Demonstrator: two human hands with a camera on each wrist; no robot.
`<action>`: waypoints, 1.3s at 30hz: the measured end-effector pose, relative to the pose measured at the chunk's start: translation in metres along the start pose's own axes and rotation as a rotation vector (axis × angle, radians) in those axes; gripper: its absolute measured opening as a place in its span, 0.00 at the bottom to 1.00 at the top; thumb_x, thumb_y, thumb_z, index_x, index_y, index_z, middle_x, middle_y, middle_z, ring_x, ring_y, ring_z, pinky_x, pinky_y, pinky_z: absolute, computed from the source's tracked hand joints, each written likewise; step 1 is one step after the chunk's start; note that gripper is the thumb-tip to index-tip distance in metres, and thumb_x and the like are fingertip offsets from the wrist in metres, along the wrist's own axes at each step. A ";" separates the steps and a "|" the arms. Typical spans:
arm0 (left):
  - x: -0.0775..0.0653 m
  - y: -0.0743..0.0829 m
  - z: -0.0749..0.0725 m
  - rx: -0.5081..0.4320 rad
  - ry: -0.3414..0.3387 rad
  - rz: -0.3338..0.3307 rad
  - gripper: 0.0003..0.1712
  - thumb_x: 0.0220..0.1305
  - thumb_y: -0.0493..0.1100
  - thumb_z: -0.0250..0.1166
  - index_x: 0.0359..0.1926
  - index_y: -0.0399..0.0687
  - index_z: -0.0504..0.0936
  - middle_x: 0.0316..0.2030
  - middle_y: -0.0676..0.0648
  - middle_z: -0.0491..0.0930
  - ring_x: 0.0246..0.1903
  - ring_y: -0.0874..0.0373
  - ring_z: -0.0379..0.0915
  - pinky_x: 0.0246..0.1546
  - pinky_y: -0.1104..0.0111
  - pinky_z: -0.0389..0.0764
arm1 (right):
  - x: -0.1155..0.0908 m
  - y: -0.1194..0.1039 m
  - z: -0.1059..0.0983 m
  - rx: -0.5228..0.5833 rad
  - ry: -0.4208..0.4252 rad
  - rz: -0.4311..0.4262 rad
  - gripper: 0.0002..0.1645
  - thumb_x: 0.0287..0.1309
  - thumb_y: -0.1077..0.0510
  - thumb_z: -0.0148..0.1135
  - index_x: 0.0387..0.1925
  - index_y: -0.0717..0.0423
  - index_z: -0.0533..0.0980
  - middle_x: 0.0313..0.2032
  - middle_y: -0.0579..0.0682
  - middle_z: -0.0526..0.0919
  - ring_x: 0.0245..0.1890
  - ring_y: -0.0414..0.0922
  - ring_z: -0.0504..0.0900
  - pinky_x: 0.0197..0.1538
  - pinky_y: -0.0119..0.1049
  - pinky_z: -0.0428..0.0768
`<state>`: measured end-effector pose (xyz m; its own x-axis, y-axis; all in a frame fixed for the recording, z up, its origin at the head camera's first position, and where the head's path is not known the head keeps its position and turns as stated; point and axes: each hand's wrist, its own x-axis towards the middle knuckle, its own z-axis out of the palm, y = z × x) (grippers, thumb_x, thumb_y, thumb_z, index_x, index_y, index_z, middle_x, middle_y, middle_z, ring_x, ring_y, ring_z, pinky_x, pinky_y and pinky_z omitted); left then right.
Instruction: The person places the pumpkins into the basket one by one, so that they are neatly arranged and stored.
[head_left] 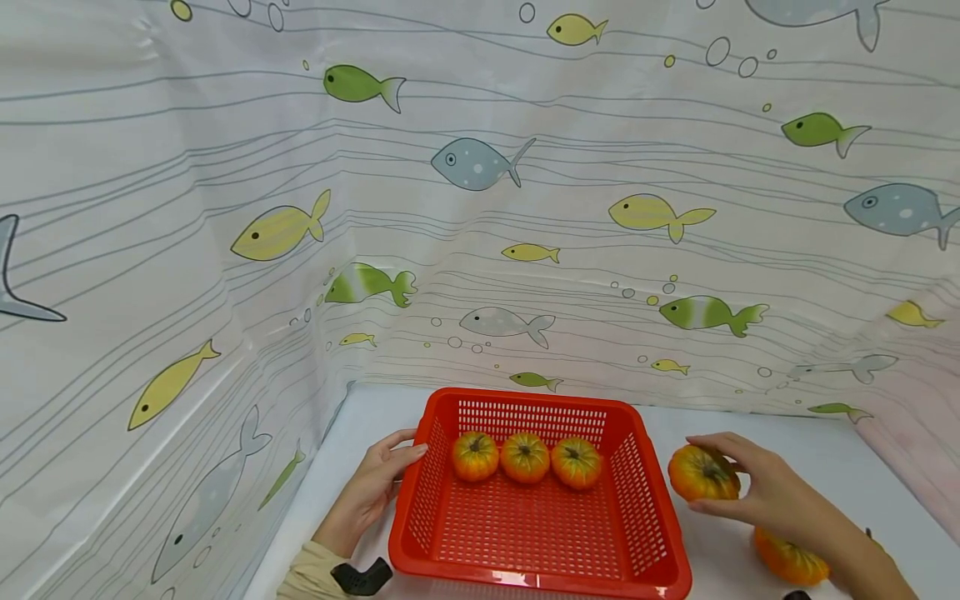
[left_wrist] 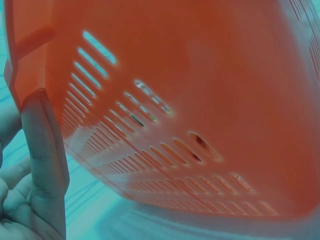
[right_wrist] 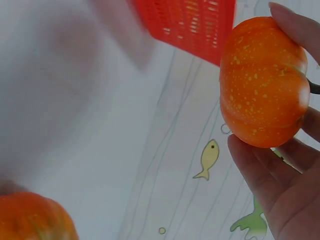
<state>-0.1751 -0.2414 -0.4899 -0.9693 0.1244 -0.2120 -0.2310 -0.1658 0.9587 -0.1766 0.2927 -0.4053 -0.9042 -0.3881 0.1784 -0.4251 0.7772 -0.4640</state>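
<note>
In the head view, a red plastic basket with slotted walls stands on the white table. Three small orange pumpkins, among them the middle one, sit in a row along its far side. My left hand holds the basket's left rim; the left wrist view shows its fingers at the rim of the basket wall. To the right of the basket, my right hand grips another pumpkin between thumb and fingers, off the table. The right wrist view shows this pumpkin close up.
Under my right forearm lies another pumpkin, partly hidden; a stem shows beyond the arm. White sheeting printed with fish rises behind and to the left of the table.
</note>
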 end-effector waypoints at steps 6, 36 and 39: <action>-0.001 0.001 0.000 0.005 -0.010 0.009 0.34 0.74 0.45 0.64 0.72 0.36 0.62 0.52 0.43 0.87 0.44 0.56 0.89 0.46 0.62 0.90 | 0.010 -0.014 -0.001 0.024 -0.036 -0.002 0.46 0.43 0.36 0.82 0.64 0.42 0.76 0.57 0.43 0.83 0.50 0.27 0.78 0.48 0.39 0.89; -0.001 0.001 0.001 0.007 -0.006 0.006 0.34 0.74 0.45 0.64 0.73 0.37 0.63 0.54 0.42 0.87 0.45 0.53 0.89 0.47 0.60 0.90 | 0.054 -0.068 0.024 0.051 -0.233 -0.179 0.44 0.47 0.37 0.81 0.65 0.41 0.75 0.60 0.41 0.82 0.59 0.49 0.81 0.56 0.45 0.87; 0.000 0.001 0.001 0.005 -0.003 0.004 0.35 0.74 0.45 0.64 0.73 0.37 0.62 0.54 0.41 0.87 0.45 0.53 0.89 0.47 0.60 0.90 | 0.058 -0.073 0.028 0.028 -0.247 -0.202 0.45 0.47 0.36 0.81 0.65 0.42 0.75 0.60 0.40 0.82 0.60 0.48 0.81 0.58 0.48 0.86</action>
<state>-0.1748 -0.2410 -0.4888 -0.9699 0.1271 -0.2077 -0.2268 -0.1613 0.9605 -0.1967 0.1995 -0.3857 -0.7630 -0.6442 0.0544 -0.5902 0.6597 -0.4652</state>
